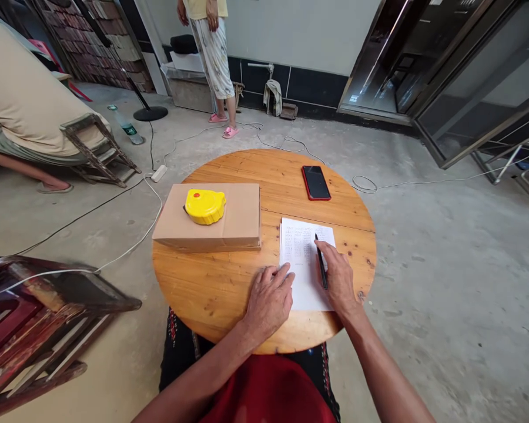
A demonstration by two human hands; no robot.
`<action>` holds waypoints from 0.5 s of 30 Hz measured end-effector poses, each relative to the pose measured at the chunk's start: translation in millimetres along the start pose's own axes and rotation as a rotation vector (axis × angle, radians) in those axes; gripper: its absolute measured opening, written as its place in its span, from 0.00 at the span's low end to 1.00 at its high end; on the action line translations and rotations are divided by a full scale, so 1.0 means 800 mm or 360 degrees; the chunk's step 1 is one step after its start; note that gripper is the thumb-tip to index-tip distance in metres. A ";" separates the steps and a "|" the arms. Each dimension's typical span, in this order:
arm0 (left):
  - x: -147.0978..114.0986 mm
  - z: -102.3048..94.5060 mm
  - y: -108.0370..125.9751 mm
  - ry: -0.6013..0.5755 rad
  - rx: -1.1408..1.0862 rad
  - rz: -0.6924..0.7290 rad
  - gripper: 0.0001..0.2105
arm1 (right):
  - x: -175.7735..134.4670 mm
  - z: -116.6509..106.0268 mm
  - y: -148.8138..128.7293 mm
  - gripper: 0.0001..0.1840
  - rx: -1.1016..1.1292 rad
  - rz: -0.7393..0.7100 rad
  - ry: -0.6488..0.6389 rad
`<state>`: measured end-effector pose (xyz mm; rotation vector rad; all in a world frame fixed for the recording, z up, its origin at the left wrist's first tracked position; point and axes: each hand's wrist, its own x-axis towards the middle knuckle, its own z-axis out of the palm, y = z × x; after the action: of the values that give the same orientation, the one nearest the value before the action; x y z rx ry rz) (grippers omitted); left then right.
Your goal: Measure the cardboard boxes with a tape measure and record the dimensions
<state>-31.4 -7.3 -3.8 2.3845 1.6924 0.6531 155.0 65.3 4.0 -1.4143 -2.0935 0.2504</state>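
The pen (321, 268) sits pinched in the right hand (340, 277) over the paper (309, 297), whose edge the left hand (271, 297), loosely spread and gripping nothing, touches, with the phone (316, 183) beyond both on the worktop (216, 288).

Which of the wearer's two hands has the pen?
The right hand holds the black pen over the paper; the left hand, without one, rests at the paper's left edge.
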 end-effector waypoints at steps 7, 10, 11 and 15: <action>-0.003 0.001 -0.003 0.0033 -0.0063 0.0020 0.16 | 0.013 -0.007 0.017 0.29 -0.0653 -0.0285 -0.0372; -0.006 0.002 -0.006 0.0067 -0.0128 0.0030 0.14 | -0.012 -0.008 0.025 0.29 -0.0480 -0.0111 -0.0181; -0.006 0.003 -0.007 0.0083 -0.0154 0.0031 0.14 | -0.024 -0.008 0.028 0.27 -0.0412 -0.0048 -0.0099; -0.008 0.006 -0.010 0.0130 -0.0239 0.0025 0.13 | -0.071 -0.008 0.036 0.19 -0.0288 0.0181 0.0169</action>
<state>-37.9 -9.8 -12.5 2.2987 1.5944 0.8592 196.1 25.3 -25.4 -1.6182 -1.9928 0.0294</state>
